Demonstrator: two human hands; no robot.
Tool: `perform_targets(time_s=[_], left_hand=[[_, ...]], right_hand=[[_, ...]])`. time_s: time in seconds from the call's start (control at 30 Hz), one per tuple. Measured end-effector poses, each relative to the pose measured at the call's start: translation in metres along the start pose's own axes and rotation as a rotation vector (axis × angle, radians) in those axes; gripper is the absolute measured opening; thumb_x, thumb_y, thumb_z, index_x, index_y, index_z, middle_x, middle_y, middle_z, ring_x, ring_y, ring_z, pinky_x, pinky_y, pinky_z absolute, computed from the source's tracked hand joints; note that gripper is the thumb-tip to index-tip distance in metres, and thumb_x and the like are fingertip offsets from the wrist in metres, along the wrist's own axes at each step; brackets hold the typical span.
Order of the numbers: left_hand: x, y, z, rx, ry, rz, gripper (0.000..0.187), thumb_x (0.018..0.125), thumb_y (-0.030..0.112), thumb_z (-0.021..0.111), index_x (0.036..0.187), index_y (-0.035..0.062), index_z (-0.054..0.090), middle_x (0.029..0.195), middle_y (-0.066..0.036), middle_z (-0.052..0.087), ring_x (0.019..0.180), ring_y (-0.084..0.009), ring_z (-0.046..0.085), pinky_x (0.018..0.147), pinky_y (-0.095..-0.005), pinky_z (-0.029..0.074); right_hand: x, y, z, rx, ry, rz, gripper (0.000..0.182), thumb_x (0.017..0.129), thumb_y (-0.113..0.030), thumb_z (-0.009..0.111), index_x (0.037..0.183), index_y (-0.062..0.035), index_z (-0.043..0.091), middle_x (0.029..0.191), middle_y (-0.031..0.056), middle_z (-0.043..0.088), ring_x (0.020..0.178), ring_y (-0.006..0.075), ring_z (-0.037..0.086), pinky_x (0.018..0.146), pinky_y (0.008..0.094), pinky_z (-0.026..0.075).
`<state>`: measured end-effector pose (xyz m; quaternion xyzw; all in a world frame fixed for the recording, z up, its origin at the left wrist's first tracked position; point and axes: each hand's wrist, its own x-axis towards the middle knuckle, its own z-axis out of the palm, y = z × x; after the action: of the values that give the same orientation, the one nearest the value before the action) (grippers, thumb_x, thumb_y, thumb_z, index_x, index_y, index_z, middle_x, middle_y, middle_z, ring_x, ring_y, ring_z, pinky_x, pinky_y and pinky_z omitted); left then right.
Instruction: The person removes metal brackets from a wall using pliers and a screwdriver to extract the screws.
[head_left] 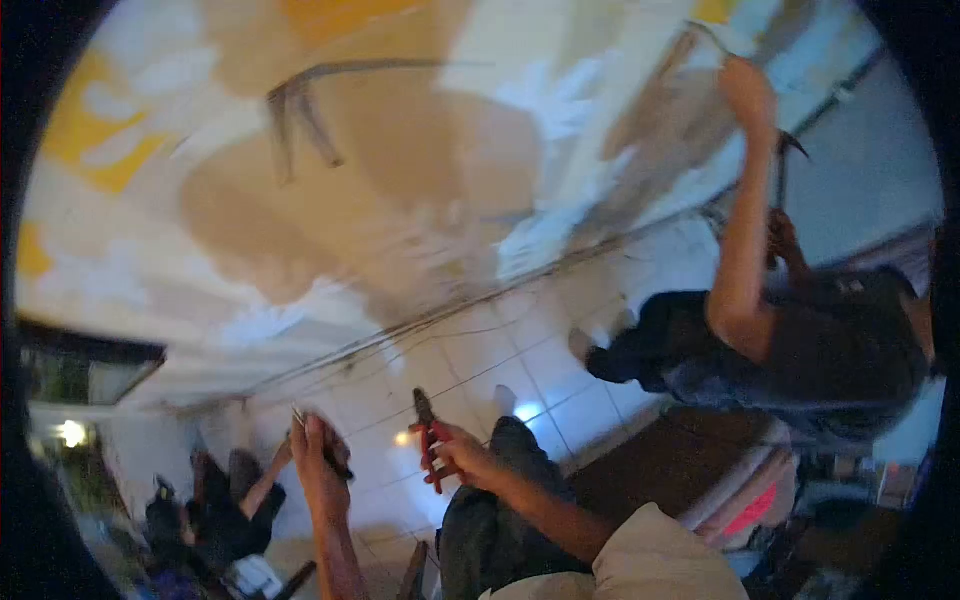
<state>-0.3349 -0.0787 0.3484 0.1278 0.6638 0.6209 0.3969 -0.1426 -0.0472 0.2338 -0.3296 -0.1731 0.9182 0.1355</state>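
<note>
In the lower middle of the head view, my right hand (pixel 463 456) is closed around the red handles of a pair of pliers (pixel 424 412). Their dark jaws point up toward the wall. To its left, my left hand (pixel 318 462) is raised with the fingers curled. A dark object (pixel 343 458) shows at its palm side and a small pale tip sticks out by the fingertips, both too blurred to name. The two hands are apart.
A painted wall (pixel 400 230) fills the upper view, with a dark cable (pixel 330 70) on it. Thin wires lie along the tiled floor (pixel 480 375). At right, a person in dark clothes (pixel 830 360) reaches up, near a hammer-like tool (pixel 785 165). Another person (pixel 240 510) is lower left.
</note>
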Motion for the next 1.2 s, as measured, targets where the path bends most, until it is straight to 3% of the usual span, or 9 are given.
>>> perform_targets(time_s=[0.07,0.2,0.3,0.33,0.57,0.77,0.87,0.97,1.2], left_hand=[[0.023,0.074,0.019,0.057,-0.07,-0.01,0.02,0.097,0.03,0.057,0.092,0.0118,0.051,0.062,0.006,0.041,0.046,-0.0026,0.032,0.041,-0.0206,0.025],[0.059,0.186,0.085,0.225,-0.126,0.362,0.036,0.095,0.04,0.057,0.108,0.0074,0.061,0.071,0.005,0.049,0.048,-0.0008,0.033,0.043,-0.0178,0.026],[0.06,0.216,0.117,0.238,-0.204,0.441,0.044,0.091,0.046,0.06,0.107,0.005,0.063,0.071,0.003,0.05,0.049,-0.0013,0.032,0.044,-0.0181,0.026],[0.064,0.221,0.128,0.218,-0.25,0.411,0.045,0.09,0.047,0.062,0.105,0.0047,0.063,0.071,0.002,0.05,0.049,-0.0018,0.032,0.044,-0.018,0.026],[0.1,0.213,0.149,0.136,-0.399,0.369,0.03,0.083,0.031,0.072,0.078,0.0041,0.061,0.06,0.003,0.044,0.051,-0.0064,0.037,0.046,-0.0233,0.031],[0.089,0.217,0.159,0.078,-0.286,0.317,0.019,0.085,0.022,0.07,0.082,0.0067,0.059,0.063,0.006,0.044,0.046,-0.0037,0.033,0.041,-0.0202,0.025],[0.102,0.223,0.145,-0.016,-0.455,0.31,0.018,0.086,0.023,0.068,0.083,0.0072,0.06,0.066,0.006,0.046,0.047,-0.0035,0.034,0.04,-0.0194,0.026],[0.084,0.225,0.149,0.025,-0.402,0.308,0.015,0.085,0.02,0.069,0.088,0.0072,0.061,0.069,0.006,0.05,0.052,-0.0034,0.036,0.042,-0.0187,0.027],[0.099,0.162,0.121,-0.057,-0.284,0.304,0.023,0.094,0.028,0.059,0.095,0.0054,0.062,0.075,0.003,0.05,0.052,-0.0054,0.039,0.044,-0.0196,0.031]], right_hand=[[0.004,-0.004,0.018,-0.07,-0.024,0.036,0.057,0.079,0.0,0.047,0.136,-0.0056,0.042,0.086,0.0113,0.055,0.074,0.0211,0.063,0.064,0.0402,0.061],[0.006,-0.027,0.041,-0.121,-0.072,0.068,0.063,0.072,0.003,0.045,0.135,-0.0045,0.045,0.092,0.0128,0.059,0.08,0.0207,0.061,0.072,0.0403,0.06],[-0.001,-0.018,0.046,-0.098,-0.093,0.019,0.062,0.075,0.003,0.045,0.137,-0.0054,0.042,0.084,0.0105,0.055,0.079,0.0203,0.061,0.07,0.0401,0.061],[-0.001,-0.017,0.047,-0.14,-0.075,-0.016,0.073,0.064,0.004,0.041,0.136,-0.0038,0.044,0.093,0.012,0.058,0.084,0.0218,0.061,0.072,0.0434,0.059],[-0.013,-0.026,0.037,-0.15,0.01,0.002,0.07,0.066,0.002,0.042,0.136,-0.0049,0.045,0.09,0.0116,0.058,0.084,0.0224,0.061,0.072,0.0423,0.058],[-0.022,-0.027,0.019,-0.104,0.08,-0.045,0.063,0.071,0.0,0.043,0.134,-0.0051,0.046,0.09,0.011,0.059,0.084,0.022,0.062,0.072,0.0395,0.058],[-0.019,-0.019,0.008,-0.075,0.093,-0.055,0.06,0.074,0.0,0.043,0.134,-0.0044,0.046,0.09,0.0119,0.059,0.084,0.022,0.062,0.072,0.0411,0.059],[-0.023,-0.025,0.014,-0.098,0.1,-0.108,0.061,0.073,0.001,0.044,0.134,-0.0041,0.046,0.089,0.0119,0.059,0.083,0.0221,0.062,0.072,0.042,0.059],[-0.024,-0.029,0.037,-0.075,0.093,-0.144,0.065,0.07,0.004,0.044,0.135,-0.0047,0.045,0.086,0.0108,0.057,0.075,0.0201,0.061,0.066,0.0404,0.061]])
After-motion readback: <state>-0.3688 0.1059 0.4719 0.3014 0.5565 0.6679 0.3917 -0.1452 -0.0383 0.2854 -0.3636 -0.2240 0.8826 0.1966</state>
